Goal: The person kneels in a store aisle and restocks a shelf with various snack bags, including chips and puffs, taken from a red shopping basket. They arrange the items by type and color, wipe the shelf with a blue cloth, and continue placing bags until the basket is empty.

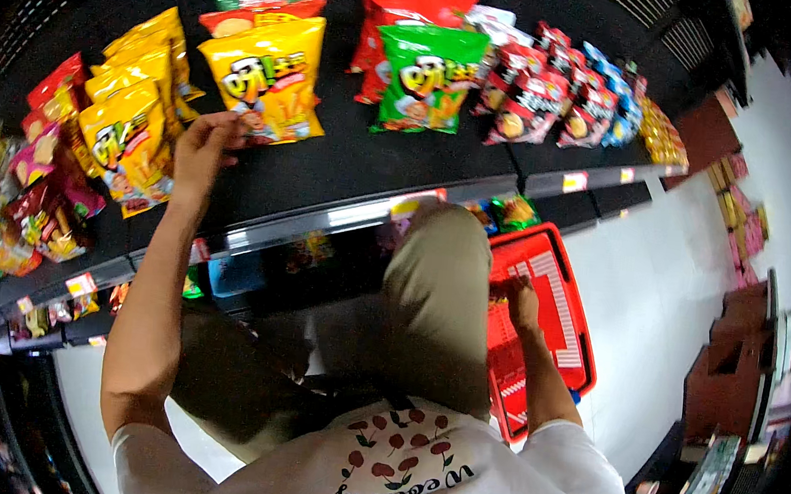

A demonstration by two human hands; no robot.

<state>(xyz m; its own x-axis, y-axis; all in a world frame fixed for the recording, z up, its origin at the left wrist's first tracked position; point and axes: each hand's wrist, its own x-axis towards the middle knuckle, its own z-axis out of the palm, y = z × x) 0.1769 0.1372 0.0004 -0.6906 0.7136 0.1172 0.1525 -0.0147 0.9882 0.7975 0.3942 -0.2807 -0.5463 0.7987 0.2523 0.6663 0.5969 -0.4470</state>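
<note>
My left hand (208, 149) is at the front of the black shelf (347, 151). Its fingertips meet the lower left corner of an upright yellow snack bag (269, 77); whether they pinch it, I cannot tell. Just left of that hand leans another yellow snack bag (129, 146), with more like it behind. Lower down on the right, my right hand (522, 304) is over a red plastic shopping basket (582, 334). Its fingers are bent and blurred against a dark patch in the basket, so what they hold is unclear.
A green snack bag (430, 81) stands in front of red bags (416, 5). Further right are small red-and-black packs (531, 107). Mixed packets (10, 213) fill the shelf's left end. My bent knee (441, 251) is close to the shelf edge. White floor (654, 270) runs along the right.
</note>
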